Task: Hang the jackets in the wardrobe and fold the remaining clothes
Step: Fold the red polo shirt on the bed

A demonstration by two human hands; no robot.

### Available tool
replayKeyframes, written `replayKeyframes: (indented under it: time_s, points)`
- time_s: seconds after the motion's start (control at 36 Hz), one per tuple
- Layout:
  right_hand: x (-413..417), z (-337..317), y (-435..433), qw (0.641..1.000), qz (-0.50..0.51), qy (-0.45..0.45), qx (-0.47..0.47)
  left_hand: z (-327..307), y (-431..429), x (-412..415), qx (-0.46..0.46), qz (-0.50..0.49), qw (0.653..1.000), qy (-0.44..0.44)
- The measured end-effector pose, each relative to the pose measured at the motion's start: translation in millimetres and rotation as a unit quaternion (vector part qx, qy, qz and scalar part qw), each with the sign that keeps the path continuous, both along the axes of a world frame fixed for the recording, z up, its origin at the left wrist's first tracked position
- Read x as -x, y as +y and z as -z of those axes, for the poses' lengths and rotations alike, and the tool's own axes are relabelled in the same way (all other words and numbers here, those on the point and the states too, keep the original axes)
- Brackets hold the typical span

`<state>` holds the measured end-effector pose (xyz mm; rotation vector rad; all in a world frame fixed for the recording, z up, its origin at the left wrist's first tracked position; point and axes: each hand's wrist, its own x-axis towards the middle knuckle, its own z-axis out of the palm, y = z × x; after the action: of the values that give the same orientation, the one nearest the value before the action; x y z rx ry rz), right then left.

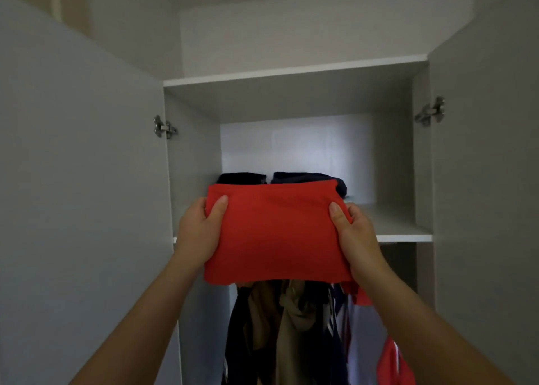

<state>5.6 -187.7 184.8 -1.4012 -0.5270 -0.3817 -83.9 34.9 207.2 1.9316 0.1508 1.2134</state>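
A folded red garment (277, 233) is held up in front of the wardrobe shelf (402, 234). My left hand (199, 233) grips its left edge, thumb on top. My right hand (354, 234) grips its right edge the same way. Behind the red garment, two dark folded clothes (242, 178) lie on the shelf, partly hidden. Below the shelf hang several jackets (291, 326), dark, tan and striped, with a red one (390, 361) at the right.
The wardrobe's left door (81, 180) and right door (484, 166) stand open on both sides. Bare shelf surface shows to the right of the dark clothes. An upper compartment (291, 34) lies above the shelf's top board.
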Motion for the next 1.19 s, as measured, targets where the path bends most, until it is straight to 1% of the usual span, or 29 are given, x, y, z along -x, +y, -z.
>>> replayKeyframes:
  time_s: [0.11, 0.25, 0.33, 0.42, 0.5, 0.56, 0.64, 0.67, 0.72, 0.75, 0.83, 0.92, 0.97, 1.03, 1.06, 1.08, 1.11, 1.14, 1.17, 1.19]
  points:
    - [-57, -15, 40, 1.000, -0.007, -0.001, 0.030, -15, 47, -56, 0.007, 0.001, 0.999, 0.044]
    - [-136, -26, 96, 0.996, -0.047, 0.041, 0.064, -30, 106, -132, 0.047, 0.041, 0.991, 0.117]
    - [-185, -25, 132, 0.989, -0.072, 0.091, 0.088, -32, 142, -181, 0.079, 0.060, 0.978, 0.182]
    - [-226, -19, 170, 0.979, -0.083, 0.148, 0.114, -32, 176, -227, 0.100, 0.047, 0.961, 0.254]
    - [-264, -5, 202, 0.964, -0.063, 0.181, 0.182, -26, 206, -268, 0.089, 0.016, 0.935, 0.343]
    - [-287, 7, 217, 0.956, -0.060, 0.192, 0.214, -16, 223, -295, 0.093, 0.005, 0.918, 0.385]
    - [-312, 20, 237, 0.948, -0.054, 0.194, 0.247, 2, 248, -339, 0.023, -0.016, 0.907, 0.421]
    - [-319, 21, 244, 0.945, -0.049, 0.185, 0.266, 6, 255, -354, -0.010, -0.025, 0.911, 0.411]
    - [-332, 20, 255, 0.928, -0.031, 0.153, 0.339, 12, 271, -381, -0.018, -0.036, 0.926, 0.375]
    - [-338, 18, 261, 0.916, -0.023, 0.132, 0.377, 15, 280, -393, -0.034, -0.046, 0.926, 0.373]
    - [-352, 14, 272, 0.886, -0.013, 0.069, 0.458, 22, 299, -416, -0.080, -0.080, 0.903, 0.415]
    - [-364, 11, 280, 0.839, 0.013, 0.012, 0.543, 26, 297, -424, -0.088, -0.134, 0.884, 0.438]
    - [-371, 9, 283, 0.823, 0.044, -0.005, 0.566, 24, 290, -423, -0.119, -0.192, 0.874, 0.431]
    - [-379, 4, 286, 0.812, 0.108, -0.042, 0.571, 19, 286, -419, -0.185, -0.224, 0.869, 0.401]
    - [-382, 1, 288, 0.814, 0.120, -0.069, 0.564, 16, 283, -417, -0.216, -0.210, 0.872, 0.386]
    - [-386, -2, 292, 0.832, 0.096, -0.097, 0.538, 13, 279, -415, -0.240, -0.171, 0.878, 0.377]
    - [-387, -2, 298, 0.852, 0.044, -0.113, 0.509, 12, 275, -416, -0.253, -0.113, 0.884, 0.378]
    - [-386, 0, 304, 0.854, -0.009, -0.115, 0.507, 15, 271, -414, -0.263, -0.055, 0.881, 0.390]
    - [-387, 5, 312, 0.842, -0.047, -0.117, 0.525, 18, 267, -414, -0.272, -0.009, 0.870, 0.410]
    - [-385, 12, 319, 0.813, -0.065, -0.112, 0.567, 24, 265, -413, -0.281, 0.017, 0.858, 0.429]
